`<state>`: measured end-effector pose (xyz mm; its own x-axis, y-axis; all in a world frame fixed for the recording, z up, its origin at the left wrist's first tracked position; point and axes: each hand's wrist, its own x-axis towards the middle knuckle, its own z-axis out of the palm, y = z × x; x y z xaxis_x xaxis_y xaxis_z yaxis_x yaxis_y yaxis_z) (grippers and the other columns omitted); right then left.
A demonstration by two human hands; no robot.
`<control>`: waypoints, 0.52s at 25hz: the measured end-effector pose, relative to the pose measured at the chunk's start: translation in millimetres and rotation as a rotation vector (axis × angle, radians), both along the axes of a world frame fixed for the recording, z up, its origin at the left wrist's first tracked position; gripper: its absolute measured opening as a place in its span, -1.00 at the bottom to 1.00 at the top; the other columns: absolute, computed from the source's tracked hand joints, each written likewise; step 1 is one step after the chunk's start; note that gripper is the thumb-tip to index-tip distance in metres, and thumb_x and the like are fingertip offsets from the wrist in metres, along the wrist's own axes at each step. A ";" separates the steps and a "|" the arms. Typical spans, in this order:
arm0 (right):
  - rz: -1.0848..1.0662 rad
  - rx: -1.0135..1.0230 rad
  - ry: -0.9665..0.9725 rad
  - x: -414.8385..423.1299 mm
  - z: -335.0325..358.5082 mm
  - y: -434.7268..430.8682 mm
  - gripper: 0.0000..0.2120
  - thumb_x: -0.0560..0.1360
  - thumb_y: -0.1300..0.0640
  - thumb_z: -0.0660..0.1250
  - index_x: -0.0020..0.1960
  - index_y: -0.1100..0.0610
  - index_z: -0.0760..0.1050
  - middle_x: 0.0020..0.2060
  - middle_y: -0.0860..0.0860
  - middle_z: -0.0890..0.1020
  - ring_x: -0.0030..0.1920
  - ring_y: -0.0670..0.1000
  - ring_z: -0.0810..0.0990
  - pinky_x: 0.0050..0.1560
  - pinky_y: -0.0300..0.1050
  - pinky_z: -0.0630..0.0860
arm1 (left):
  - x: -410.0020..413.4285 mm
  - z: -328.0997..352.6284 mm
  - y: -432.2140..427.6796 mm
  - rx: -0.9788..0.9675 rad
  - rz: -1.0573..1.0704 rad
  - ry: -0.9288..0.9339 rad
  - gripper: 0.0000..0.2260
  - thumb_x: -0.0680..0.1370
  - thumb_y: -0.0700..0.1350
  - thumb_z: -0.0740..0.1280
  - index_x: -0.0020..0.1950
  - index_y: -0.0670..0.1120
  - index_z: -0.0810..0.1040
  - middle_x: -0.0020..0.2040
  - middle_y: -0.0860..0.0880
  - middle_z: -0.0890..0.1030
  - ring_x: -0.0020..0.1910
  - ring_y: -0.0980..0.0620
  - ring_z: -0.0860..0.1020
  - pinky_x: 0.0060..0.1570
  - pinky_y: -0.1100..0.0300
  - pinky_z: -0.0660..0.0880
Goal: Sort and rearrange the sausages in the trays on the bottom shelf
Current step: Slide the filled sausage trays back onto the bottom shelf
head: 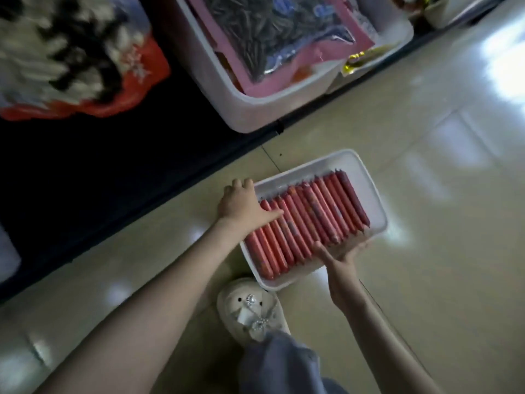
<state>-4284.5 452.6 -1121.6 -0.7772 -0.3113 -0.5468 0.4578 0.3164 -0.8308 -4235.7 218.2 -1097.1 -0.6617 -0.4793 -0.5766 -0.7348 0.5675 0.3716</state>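
1. Red sausages (306, 223) lie side by side in one row in a white tray (366, 191).
2. Left hand (241, 206) grips the tray's far-left corner, fingers curled over the rim and thumb across the sausages.
3. Right hand (341, 260) pinches the tray's near edge, thumb on top and fingers beneath.
4. Tiled floor (426, 280) lies under the tray, with a pale shoe (250, 308) just beside its near corner.
5. Beyond the tray, a white bin (255, 109) of packets stands on the dark shelf (113, 166).

One tray (366, 177), roughly seventeen red sausages (306, 223) packed too tight to count exactly, two hands, left hand (241, 206) and right hand (341, 260), one shoe (250, 305), one tub (255, 109)
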 end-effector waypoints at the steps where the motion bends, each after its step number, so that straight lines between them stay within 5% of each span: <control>1: -0.071 -0.015 -0.008 -3.5 1.2 2.7 0.14 0.46 0.23 0.42 0.41 -0.14 -0.56 0.51 -0.03 0.17 0.44 -0.04 0.31 0.42 0.02 0.21 | 0.6 -0.7 2.5 -0.005 -0.096 -0.066 -0.16 0.28 0.50 0.30 0.32 -0.10 0.41 0.22 -0.12 0.50 0.18 -0.14 0.49 0.08 0.06 0.48; 3: -0.193 -0.051 -0.023 -18.2 1.2 14.2 0.07 0.45 0.18 0.42 0.50 0.01 -0.43 0.46 0.07 0.31 0.37 0.04 0.42 0.31 0.05 0.36 | 0.9 -7.3 10.7 0.058 -0.261 -0.178 -0.22 0.19 0.61 0.16 0.01 -0.02 0.53 -0.04 -0.04 0.60 -0.08 -0.07 0.57 -0.16 0.14 0.51; 4: -0.175 -0.089 -0.040 -26.0 2.5 19.7 -0.06 0.45 0.17 0.42 0.54 0.07 -0.20 0.38 0.13 0.42 0.30 0.12 0.49 0.23 0.09 0.45 | 1.1 -12.0 18.1 0.121 -0.280 -0.161 -0.25 0.16 0.62 0.15 -0.06 0.01 0.51 -0.09 0.00 0.60 -0.11 -0.04 0.57 -0.19 0.17 0.48; 7: -0.149 -0.123 -0.125 -33.2 4.7 33.2 -0.43 0.46 0.18 0.40 0.41 0.13 0.27 0.25 0.21 0.54 0.24 0.29 0.52 0.12 0.21 0.53 | -0.8 -17.9 46.2 0.557 0.069 0.164 -0.39 0.32 0.32 0.45 0.25 0.06 0.43 0.06 0.13 0.55 0.02 0.20 0.57 -0.09 0.31 0.47; 10: -0.128 -0.174 -0.145 -30.2 4.9 32.8 -0.43 0.49 0.26 0.36 0.43 0.04 0.25 0.30 0.17 0.51 0.26 0.22 0.52 0.17 0.24 0.49 | 0.1 -19.4 61.1 0.850 0.282 0.340 -0.29 0.38 -0.04 0.55 0.43 0.05 0.28 0.10 0.22 0.55 -0.01 0.41 0.54 -0.02 0.46 0.45; 13: -0.057 -0.245 -0.143 -25.8 10.6 32.3 -0.47 0.55 0.33 0.26 0.45 0.02 0.24 0.34 0.17 0.46 0.32 0.25 0.46 0.27 0.32 0.38 | -2.9 -14.0 65.5 0.980 0.311 0.333 -0.19 0.33 0.00 0.57 0.48 0.11 0.24 0.17 0.11 0.59 0.10 0.17 0.60 0.18 0.08 0.52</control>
<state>-4310.3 484.8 -1111.1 -0.7177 -0.4060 -0.5657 0.5868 0.0847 -0.8053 -4238.6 283.6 -1111.1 -0.7849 -0.0812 -0.6143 -0.5737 -0.2794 0.7699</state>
